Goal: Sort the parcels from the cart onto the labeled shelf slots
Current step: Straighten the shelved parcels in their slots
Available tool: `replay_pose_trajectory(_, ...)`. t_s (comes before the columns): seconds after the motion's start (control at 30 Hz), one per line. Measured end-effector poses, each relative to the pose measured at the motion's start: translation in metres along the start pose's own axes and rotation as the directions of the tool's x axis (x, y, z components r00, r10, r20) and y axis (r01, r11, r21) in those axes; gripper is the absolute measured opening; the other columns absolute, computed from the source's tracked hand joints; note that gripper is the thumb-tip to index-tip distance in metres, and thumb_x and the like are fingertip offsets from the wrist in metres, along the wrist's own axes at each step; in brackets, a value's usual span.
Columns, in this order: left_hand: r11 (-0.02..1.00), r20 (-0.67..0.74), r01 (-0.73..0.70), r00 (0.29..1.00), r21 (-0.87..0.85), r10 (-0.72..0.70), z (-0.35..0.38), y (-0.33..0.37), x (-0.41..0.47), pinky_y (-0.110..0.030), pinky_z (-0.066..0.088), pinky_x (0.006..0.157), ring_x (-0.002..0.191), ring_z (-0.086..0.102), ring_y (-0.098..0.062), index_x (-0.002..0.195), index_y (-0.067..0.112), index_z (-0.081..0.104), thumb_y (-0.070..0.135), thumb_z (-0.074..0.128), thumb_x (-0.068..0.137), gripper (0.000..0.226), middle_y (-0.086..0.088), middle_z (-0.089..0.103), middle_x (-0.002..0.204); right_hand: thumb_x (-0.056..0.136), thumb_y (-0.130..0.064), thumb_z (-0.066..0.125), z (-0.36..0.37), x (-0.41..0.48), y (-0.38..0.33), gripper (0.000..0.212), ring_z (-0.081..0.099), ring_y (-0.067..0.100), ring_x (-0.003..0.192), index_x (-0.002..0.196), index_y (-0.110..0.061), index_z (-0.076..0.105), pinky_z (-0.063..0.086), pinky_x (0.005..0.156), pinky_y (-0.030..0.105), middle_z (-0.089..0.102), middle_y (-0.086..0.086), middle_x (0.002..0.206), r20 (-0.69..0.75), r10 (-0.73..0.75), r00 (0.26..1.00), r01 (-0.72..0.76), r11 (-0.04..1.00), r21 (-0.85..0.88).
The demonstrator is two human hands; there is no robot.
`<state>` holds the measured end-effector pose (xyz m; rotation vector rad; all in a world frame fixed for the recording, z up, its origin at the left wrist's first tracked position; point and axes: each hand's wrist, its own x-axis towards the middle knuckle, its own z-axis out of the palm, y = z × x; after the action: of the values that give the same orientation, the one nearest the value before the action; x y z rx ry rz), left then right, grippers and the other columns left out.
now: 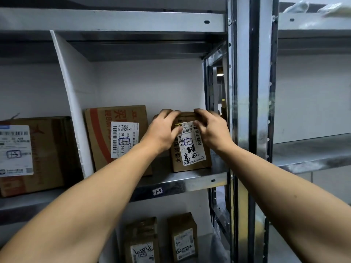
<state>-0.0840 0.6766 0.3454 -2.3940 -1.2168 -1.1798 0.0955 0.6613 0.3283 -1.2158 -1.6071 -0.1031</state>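
A small brown cardboard parcel (191, 154) with a white shipping label and black handwriting stands upright on the metal shelf (190, 182), at the right end of a slot. My left hand (163, 131) grips its top left corner. Its top right corner is held by my right hand (212, 130). Both hands have fingers curled over the parcel's upper edge. A small slot label (157, 191) is stuck on the shelf's front lip just below.
A larger box (117, 137) with red print leans beside the parcel on the left. A white divider (74, 103) separates another box (32, 154) farther left. Two small parcels (163, 242) stand on the shelf below. Steel uprights (247, 111) rise on the right.
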Motion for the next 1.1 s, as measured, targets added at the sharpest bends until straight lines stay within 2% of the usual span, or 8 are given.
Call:
replay_pose_trajectory(0.17, 1.000, 0.000, -0.002, 1.000, -0.015, 0.002, -0.002, 0.000, -0.005, -0.038, 0.036, 0.111, 0.129, 0.043, -0.026, 0.142, 0.019, 0.044, 0.031, 0.061, 0.093, 0.053, -0.005, 0.045, 0.141, 0.100, -0.030, 0.057, 0.001, -0.007, -0.001, 0.047, 0.050, 0.026, 0.126, 0.145, -0.022, 0.049, 0.041, 0.107, 0.035, 0.050, 0.011, 0.141, -0.006, 0.020, 1.000, -0.020, 1.000, -0.012)
replay_pose_trajectory(0.27, 0.999, -0.009, -0.049, 0.999, 0.018, 0.049, -0.009, 0.003, -0.015, -0.038, 0.031, 0.115, 0.136, 0.037, -0.026, 0.146, 0.020, 0.039, 0.029, 0.060, 0.094, 0.057, -0.007, 0.040, 0.147, 0.099, -0.039, 0.055, 0.002, -0.016, -0.007, 0.057, 0.037, 0.034, 0.140, 0.152, -0.031, 0.034, 0.036, 0.114, 0.048, 0.032, 0.012, 0.157, 0.025, 0.008, 1.000, -0.004, 0.991, -0.137)
replay_pose_trajectory(0.37, 0.990, -0.023, -0.127, 0.991, 0.055, 0.129, -0.021, 0.005, -0.025, -0.040, 0.028, 0.116, 0.139, 0.033, -0.025, 0.147, 0.019, 0.039, 0.028, 0.060, 0.094, 0.058, -0.008, 0.040, 0.149, 0.099, -0.043, 0.053, 0.000, -0.029, -0.016, 0.060, 0.024, 0.032, 0.147, 0.154, -0.031, 0.030, 0.030, 0.116, 0.049, 0.023, 0.012, 0.162, 0.013, -0.012, 1.000, 0.014, 0.970, -0.244)
replay_pose_trajectory(0.53, 0.987, -0.008, -0.128, 0.992, 0.098, 0.129, -0.053, -0.003, -0.061, -0.040, 0.030, 0.115, 0.137, 0.034, -0.020, 0.147, 0.019, 0.038, 0.029, 0.056, 0.096, 0.055, -0.002, 0.043, 0.146, 0.099, -0.040, 0.053, 0.002, -0.056, -0.034, 0.054, 0.029, 0.034, 0.145, 0.148, -0.021, 0.041, 0.032, 0.115, 0.051, 0.038, 0.015, 0.154, 0.007, -0.101, 0.995, 0.096, 0.916, -0.390)
replay_pose_trajectory(0.63, 0.984, 0.013, -0.134, 0.991, 0.118, 0.133, -0.073, -0.013, -0.099, -0.039, 0.033, 0.111, 0.132, 0.038, -0.020, 0.146, 0.021, 0.040, 0.030, 0.055, 0.096, 0.053, 0.000, 0.046, 0.142, 0.097, -0.040, 0.051, 0.012, -0.083, -0.059, 0.048, 0.041, 0.035, 0.135, 0.141, -0.020, 0.047, 0.045, 0.103, 0.053, 0.048, 0.015, 0.143, 0.011, -0.155, 0.988, 0.142, 0.874, -0.464)
replay_pose_trajectory(0.73, 0.978, 0.015, -0.131, 0.991, 0.164, 0.130, -0.097, -0.028, -0.149, -0.040, 0.037, 0.109, 0.127, 0.043, -0.022, 0.142, 0.019, 0.045, 0.030, 0.058, 0.094, 0.051, -0.002, 0.049, 0.139, 0.096, -0.041, 0.049, 0.030, -0.122, -0.092, 0.047, 0.046, 0.033, 0.129, 0.138, -0.020, 0.047, 0.048, 0.095, 0.050, 0.051, 0.013, 0.138, 0.059, -0.173, 0.983, 0.180, 0.847, -0.501)
replay_pose_trajectory(0.87, 0.965, 0.039, -0.062, 0.998, 0.254, 0.054, -0.135, -0.057, -0.233, -0.050, 0.044, 0.100, 0.120, 0.050, -0.029, 0.135, 0.015, 0.053, 0.035, 0.053, 0.089, 0.050, -0.007, 0.055, 0.133, 0.093, -0.041, 0.051, 0.075, -0.189, -0.140, 0.046, 0.050, 0.034, 0.125, 0.134, -0.019, 0.051, 0.048, 0.090, 0.048, 0.053, 0.013, 0.136, 0.193, -0.192, 0.962, 0.260, 0.855, -0.449)
replay_pose_trajectory(1.1, 0.861, 0.075, 0.243, 0.949, 0.446, -0.307, -0.213, -0.115, -0.416, -0.043, 0.039, 0.099, 0.120, 0.050, -0.030, 0.129, 0.017, 0.058, 0.043, 0.046, 0.088, 0.050, -0.005, 0.057, 0.130, 0.093, -0.043, 0.041, 0.170, -0.303, -0.241, 0.042, 0.058, 0.035, 0.107, 0.122, -0.018, 0.057, 0.048, 0.078, 0.043, 0.059, 0.010, 0.125, 0.423, -0.279, 0.862, 0.415, 0.868, -0.273)
